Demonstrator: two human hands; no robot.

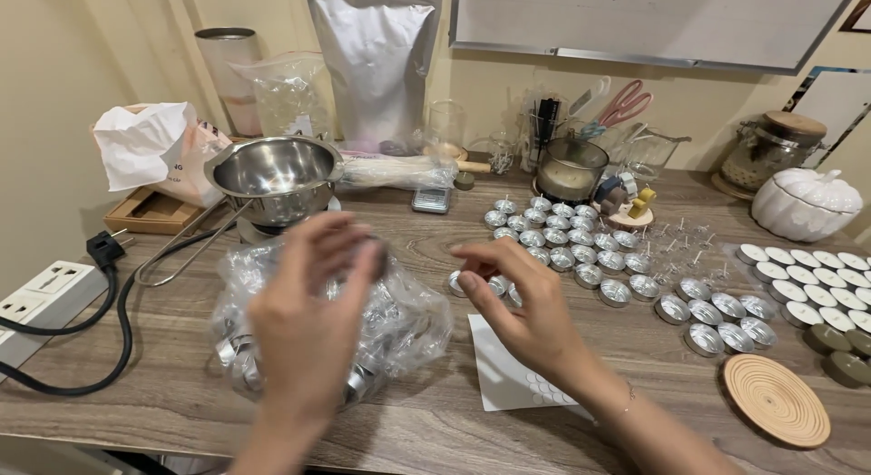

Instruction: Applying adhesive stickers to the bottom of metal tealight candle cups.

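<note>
Left hand (308,321) raised over a clear plastic bag (408,325) of empty metal tealight cups, back of hand toward the camera, blurred. Fingers curled upward and close together near a dark small thing at the fingertips; whether pinching it, cannot tell. Bag lying on the wooden counter (163,384) near its front edge, crumpled, cups showing through the film.

Right hand (522,303) hovering just right of the bag, palm down, thumb and forefinger drawn toward each other but not clearly closed on anything; remaining fingers loosely bent. Just beyond its fingertips, a few loose metal cups (494,284) on the counter, seemingly not touched. Below the wrist, a white sheet of round stickers (504,375), partly covered by the hand.

Farther right, rows of empty cups (572,239), a scatter of wicks on metal tabs (685,244), more cups (717,316), then filled white tealights (807,275) and a few dark ones (839,348). Round ribbed wooden coaster (776,400) near the front right.

Behind the bag, a steel pouring pot (275,176) with a long wire handle, a silver foil pouch (376,62) against the wall, a small scale (431,199). White pumpkin-shaped jar (806,203) at far right. Power strip (41,298) and black cable at far left.
</note>
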